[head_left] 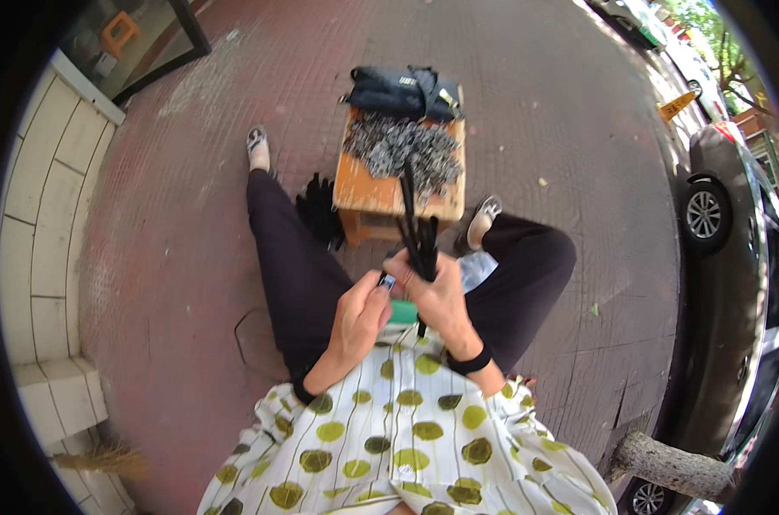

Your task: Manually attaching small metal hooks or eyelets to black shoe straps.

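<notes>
My right hand (442,296) is closed around several black straps (427,245), whose ends stick up over the fist and hang below it. Close beside it, my left hand (359,318) pinches a small shiny metal piece (387,280) against the end of a black strap; its exact kind is hard to make out. Beyond both hands, a heap of small silver metal fittings (406,150) covers much of a worn wooden stool (355,189). A folded dark bag (394,93) lies at the stool's far end.
Left of the stool is a bundle of black straps (321,210). Something green (402,312) sits in my lap, and a pale plastic bag (478,272) is by my right leg. A tiled wall (42,249) stands left; a parked car (724,283) and trunk (672,465) right.
</notes>
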`<state>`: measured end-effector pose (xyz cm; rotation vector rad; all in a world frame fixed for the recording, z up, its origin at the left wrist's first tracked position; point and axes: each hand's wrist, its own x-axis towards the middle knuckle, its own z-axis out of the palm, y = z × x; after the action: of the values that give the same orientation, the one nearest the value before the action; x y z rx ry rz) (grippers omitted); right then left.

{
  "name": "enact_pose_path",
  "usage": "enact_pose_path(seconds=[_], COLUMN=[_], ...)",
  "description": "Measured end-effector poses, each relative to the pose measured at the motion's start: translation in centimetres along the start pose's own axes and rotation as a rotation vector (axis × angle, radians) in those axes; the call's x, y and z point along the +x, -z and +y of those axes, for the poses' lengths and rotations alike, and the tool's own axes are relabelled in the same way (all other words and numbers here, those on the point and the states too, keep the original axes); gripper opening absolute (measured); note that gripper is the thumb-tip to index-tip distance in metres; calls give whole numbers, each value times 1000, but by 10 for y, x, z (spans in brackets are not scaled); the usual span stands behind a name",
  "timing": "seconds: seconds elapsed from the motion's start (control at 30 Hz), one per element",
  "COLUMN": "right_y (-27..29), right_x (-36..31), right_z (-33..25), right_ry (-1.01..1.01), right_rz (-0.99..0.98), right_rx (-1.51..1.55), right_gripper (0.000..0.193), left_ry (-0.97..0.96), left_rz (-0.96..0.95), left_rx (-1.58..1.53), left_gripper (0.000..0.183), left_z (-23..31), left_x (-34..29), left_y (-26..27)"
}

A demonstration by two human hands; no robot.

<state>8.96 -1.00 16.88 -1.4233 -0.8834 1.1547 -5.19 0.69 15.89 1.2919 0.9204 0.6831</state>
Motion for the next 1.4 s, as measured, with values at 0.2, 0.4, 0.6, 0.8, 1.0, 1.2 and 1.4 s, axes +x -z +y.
enact_pose_path(seconds=[0.2, 0.4, 0.6, 0.8, 1.0, 1.2, 1.4], right_y=[14, 18, 8, 19, 32, 34, 36], right_x=[13, 15, 14, 27, 29, 19, 15], right_z=[-5, 16, 19, 36, 31, 31, 32], right_ry=[-175, -245, -121, -269, -168, -169, -228], right_rz=[-102, -69, 31, 71, 50, 37, 88], right_rx=[92, 220, 181, 351, 503, 507, 553], right_gripper=[14, 27, 17, 14, 15, 14, 16], left_ry=[5, 103, 160, 483, 549, 459, 343], left_rz=[-78, -135, -170, -98, 261, 392, 594], left_rx=[-179, -329, -294, -483, -589, -91, 271], left_gripper=[24, 29, 22, 16, 22, 42, 52], left_z=[-4, -7, -25, -46, -94, -118, -151], left_x=[1, 3, 5, 16, 56, 135, 175], left_y=[-3, 3, 4, 14, 64, 74, 93])
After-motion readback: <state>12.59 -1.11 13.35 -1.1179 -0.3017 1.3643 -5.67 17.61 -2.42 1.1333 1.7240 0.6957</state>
